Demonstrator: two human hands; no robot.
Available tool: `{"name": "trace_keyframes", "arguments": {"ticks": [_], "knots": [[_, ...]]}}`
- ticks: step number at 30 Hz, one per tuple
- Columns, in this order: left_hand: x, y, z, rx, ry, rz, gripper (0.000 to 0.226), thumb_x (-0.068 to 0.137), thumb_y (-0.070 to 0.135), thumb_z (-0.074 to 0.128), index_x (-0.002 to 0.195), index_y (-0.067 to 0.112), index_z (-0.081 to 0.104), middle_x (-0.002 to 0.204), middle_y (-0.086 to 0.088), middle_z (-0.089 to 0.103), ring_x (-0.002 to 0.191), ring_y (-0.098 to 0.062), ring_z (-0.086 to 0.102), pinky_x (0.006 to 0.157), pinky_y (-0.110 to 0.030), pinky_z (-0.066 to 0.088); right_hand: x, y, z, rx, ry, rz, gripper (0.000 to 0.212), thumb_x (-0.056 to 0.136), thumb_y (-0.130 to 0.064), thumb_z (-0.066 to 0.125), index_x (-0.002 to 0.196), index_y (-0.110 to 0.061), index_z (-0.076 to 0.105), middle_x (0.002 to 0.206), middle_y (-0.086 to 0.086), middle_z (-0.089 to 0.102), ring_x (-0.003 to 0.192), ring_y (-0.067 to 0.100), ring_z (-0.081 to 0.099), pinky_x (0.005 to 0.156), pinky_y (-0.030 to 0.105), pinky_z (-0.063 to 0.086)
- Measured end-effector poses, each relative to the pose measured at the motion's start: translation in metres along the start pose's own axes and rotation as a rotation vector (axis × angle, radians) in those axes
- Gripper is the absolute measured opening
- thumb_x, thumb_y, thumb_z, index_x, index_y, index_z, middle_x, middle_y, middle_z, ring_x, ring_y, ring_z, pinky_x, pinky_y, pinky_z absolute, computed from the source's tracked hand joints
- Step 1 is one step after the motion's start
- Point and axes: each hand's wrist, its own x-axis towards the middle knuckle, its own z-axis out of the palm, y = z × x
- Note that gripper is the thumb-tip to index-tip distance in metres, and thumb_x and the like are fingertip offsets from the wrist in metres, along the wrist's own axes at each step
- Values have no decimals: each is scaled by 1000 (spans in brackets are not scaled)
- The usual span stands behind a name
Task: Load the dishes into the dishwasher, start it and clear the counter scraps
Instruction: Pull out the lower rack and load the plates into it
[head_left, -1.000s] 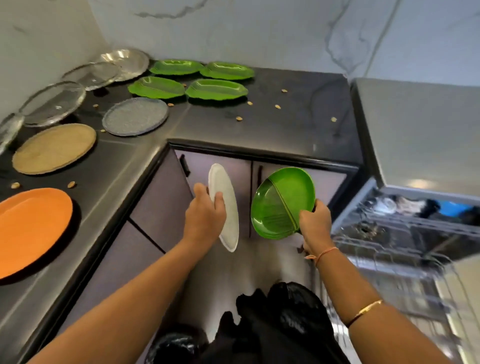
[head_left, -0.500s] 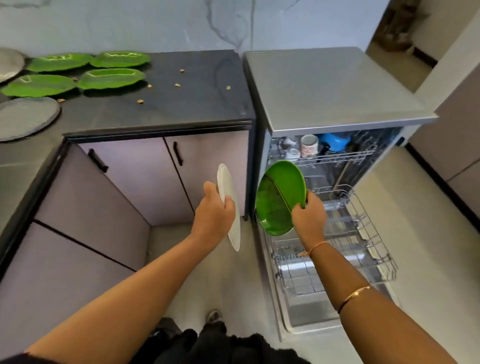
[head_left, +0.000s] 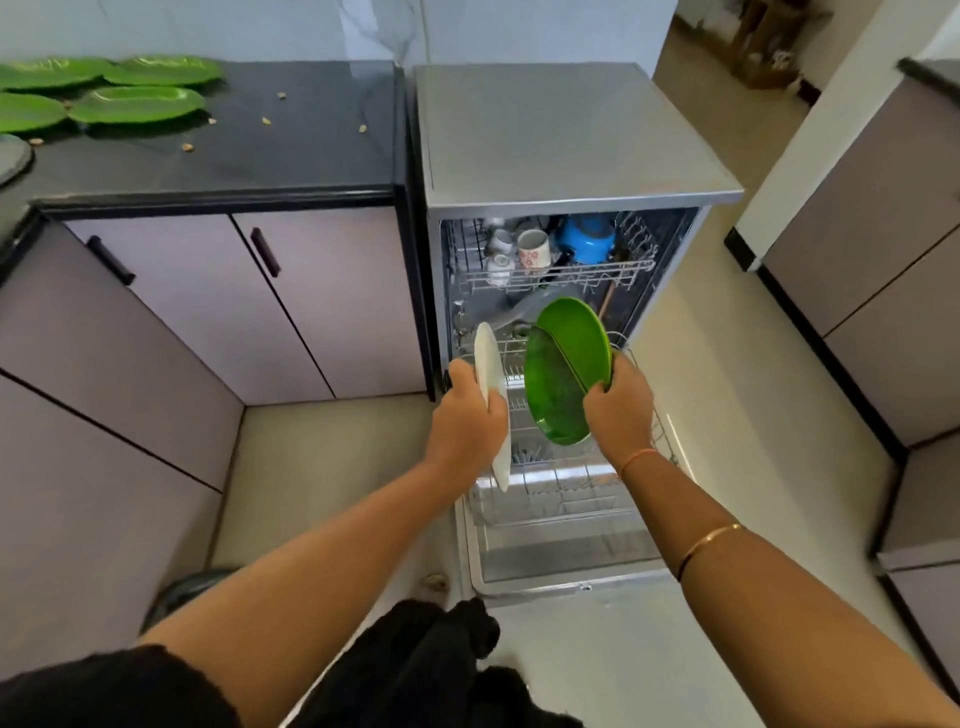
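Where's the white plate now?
Centre of view: the left hand holds the white plate on edge over the dishwasher's lower rack, left of the green plate in the right hand.

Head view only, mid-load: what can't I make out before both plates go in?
Lower wire rack: slots beneath the round green divided plate and white oval plate, hidden by the plates, left hand and right hand.
Fingertips of the left hand: behind the white oval plate.
Grey plate on the black counter: cut off by the left edge.
Upper wire rack: behind the blue pot, too dark to tell.
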Motion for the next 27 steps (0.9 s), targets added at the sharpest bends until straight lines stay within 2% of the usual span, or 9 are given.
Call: {"name": "trace_keyframes", "arguments": {"ticks": [2,7,10,12,14,16,19,21,27], "knots": [[1,4,15,22,1,20,17,96,18,43,96,13,26,85,-6,49,65,-21,49,43,-21,30,8,13,-7,4,-13,5,26,84,9,44,103,-2,59,88,7,52,78,21,45,56,22,33],[34,8,53,46,-7,26,18,96,19,42,95,13,26,75,0,44,59,-17,47,43,-23,32,45,47,-3,-9,-33,74,27,87,7,45,109,-4,56,90,10,57,78,23,49,67,27,39],[59,7,80,78,-44,51,18,97,20,43,98,13,27,80,-2,47,58,-17,48,42,-24,38,73,64,3,-8,-59,120,30,87,7,44,114,-4,51,89,9,55,80,25,51,67,29,41],[86,9,104,105,-77,43,18,97,20,43,105,9,31,87,-7,51,62,-23,54,48,-34,49,102,79,12,9,-77,159,35,87,9,42,119,-5,47,95,13,57,84,29,53,70,31,45],[113,12,129,114,-92,3,22,97,20,43,110,6,33,89,-10,54,66,-30,57,54,-41,52,129,94,21,4,-110,205,37,86,11,42,119,-4,44,102,17,58,88,31,53,72,33,46],[138,11,156,118,-114,-6,19,97,20,43,106,7,33,84,-9,53,63,-28,56,50,-39,50,155,114,32,9,-132,235,40,84,15,40,119,-5,42,99,15,54,87,27,50,71,31,44],[179,-3,206,110,-136,-50,16,96,20,45,92,12,32,73,2,44,57,-15,48,42,-20,34,196,154,54,-6,-151,261,46,82,18,38,121,-6,39,94,8,47,86,25,48,65,29,41],[204,-15,236,77,-135,-91,18,94,18,47,85,11,33,66,3,39,54,-13,42,41,-16,28,218,182,69,3,-156,294,48,83,18,39,124,-7,38,96,7,45,89,23,47,67,28,42],[268,-47,333,-53,-121,-83,8,93,14,50,90,12,43,68,8,42,58,-7,43,48,-7,39,279,281,106,-21,-190,320,55,85,15,42,133,-11,37,106,5,48,95,19,45,85,32,46]]}}
